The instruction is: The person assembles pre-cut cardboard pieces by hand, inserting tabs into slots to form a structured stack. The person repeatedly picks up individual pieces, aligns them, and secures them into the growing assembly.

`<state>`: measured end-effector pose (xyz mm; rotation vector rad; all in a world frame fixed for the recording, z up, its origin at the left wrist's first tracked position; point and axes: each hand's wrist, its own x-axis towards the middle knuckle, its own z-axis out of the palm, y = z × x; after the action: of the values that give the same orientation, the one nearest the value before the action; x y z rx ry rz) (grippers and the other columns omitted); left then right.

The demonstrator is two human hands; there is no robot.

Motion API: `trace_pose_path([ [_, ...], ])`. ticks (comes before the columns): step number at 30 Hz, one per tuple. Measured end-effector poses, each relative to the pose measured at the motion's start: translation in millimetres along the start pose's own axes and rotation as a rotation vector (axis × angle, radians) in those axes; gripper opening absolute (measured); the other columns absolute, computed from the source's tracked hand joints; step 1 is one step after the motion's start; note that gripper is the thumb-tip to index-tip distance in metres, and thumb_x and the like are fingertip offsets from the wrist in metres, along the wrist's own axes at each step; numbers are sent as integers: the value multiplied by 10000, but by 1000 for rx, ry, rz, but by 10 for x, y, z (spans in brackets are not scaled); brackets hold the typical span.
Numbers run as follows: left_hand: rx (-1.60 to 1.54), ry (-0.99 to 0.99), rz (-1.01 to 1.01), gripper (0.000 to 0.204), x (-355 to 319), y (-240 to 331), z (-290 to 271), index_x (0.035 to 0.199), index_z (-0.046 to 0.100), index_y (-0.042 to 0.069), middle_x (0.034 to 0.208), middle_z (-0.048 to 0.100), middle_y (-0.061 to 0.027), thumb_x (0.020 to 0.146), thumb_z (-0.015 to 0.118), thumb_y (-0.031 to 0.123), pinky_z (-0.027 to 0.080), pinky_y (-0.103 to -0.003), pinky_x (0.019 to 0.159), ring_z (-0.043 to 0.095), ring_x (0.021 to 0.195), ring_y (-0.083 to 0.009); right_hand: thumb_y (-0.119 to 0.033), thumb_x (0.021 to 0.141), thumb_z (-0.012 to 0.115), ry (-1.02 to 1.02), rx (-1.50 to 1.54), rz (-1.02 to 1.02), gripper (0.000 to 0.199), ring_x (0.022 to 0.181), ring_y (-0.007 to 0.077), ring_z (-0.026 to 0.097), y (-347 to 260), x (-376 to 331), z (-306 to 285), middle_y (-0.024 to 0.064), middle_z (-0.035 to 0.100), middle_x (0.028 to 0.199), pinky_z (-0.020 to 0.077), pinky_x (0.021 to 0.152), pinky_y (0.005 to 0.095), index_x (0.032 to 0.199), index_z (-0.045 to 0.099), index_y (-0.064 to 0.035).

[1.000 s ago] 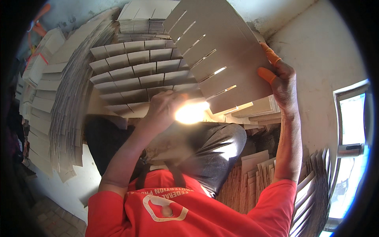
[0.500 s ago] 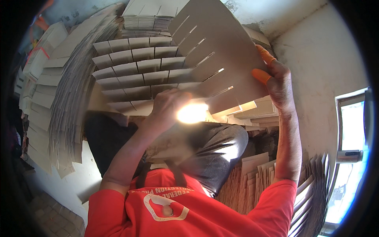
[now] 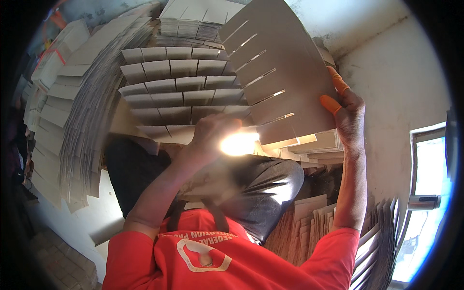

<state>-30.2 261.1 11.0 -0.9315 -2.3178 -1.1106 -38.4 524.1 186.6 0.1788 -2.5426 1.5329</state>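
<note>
A grey-brown slotted cardboard sheet stands tilted in front of me, its row of slots along the left side. My right hand pinches its right edge between thumb and fingers, with orange covers on the fingertips. Several upright slotted cardboard strips stand in spaced rows left of the sheet. My left hand is by the nearest strips and the sheet's lower left side. A bright glare beside that hand washes out its fingers, so what it grips, if anything, is hidden.
A tall leaning stack of cardboard sheets rises at the left. More slotted sheets are piled at the back. Cardboard pieces stand by my right knee. A pale wall and a bright window bound the right side.
The strips, sheet and both hands appear slightly farther right and lower in the picture. My right hand keeps its hold on the sheet; my left hand stays by the strips.
</note>
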Motion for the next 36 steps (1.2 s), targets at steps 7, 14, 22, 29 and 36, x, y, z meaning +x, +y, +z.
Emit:
trace_pose_path([
  [7, 0, 37, 26, 200, -9, -63, 28, 912, 673, 49, 750, 673, -106, 716, 683, 6, 503, -397, 601, 641, 682, -283, 148, 826, 552, -16, -18, 23, 594, 1075, 124, 607, -66, 33, 10, 93, 624, 1277, 486, 925, 243, 1404, 493, 25],
  [14, 31, -3, 12, 175, 16, -64, 8, 902, 676, 43, 774, 687, -112, 729, 685, 13, 509, -395, 604, 655, 701, -283, 146, 824, 554, -12, -23, -29, 607, 1008, 101, 619, -19, 44, 20, 57, 651, 1225, 495, 883, 230, 1409, 508, -13],
  [22, 25, 1, -1, 169, -1, -92, 37, 907, 689, 45, 771, 690, -115, 740, 687, 19, 519, -401, 624, 662, 711, -287, 118, 829, 582, 19, -101, -39, 620, 952, 64, 612, 30, -53, 40, 30, 681, 1149, 493, 853, 215, 1420, 509, -54],
  [29, 18, 4, -17, 180, 18, -56, 12, 894, 696, 44, 772, 692, -115, 721, 665, 3, 519, -403, 629, 659, 709, -285, 88, 848, 607, 71, -183, -39, 602, 918, 38, 588, 70, -192, 68, 5, 674, 1111, 487, 832, 197, 1424, 505, -55],
  [36, 35, 1, -23, 199, 9, -65, 29, 909, 690, 51, 769, 689, -111, 713, 683, 19, 514, -397, 627, 657, 712, -282, 101, 845, 615, 89, -187, -140, 600, 1037, 58, 579, 164, -222, 74, 53, 638, 1287, 473, 909, 214, 1418, 501, -34],
])
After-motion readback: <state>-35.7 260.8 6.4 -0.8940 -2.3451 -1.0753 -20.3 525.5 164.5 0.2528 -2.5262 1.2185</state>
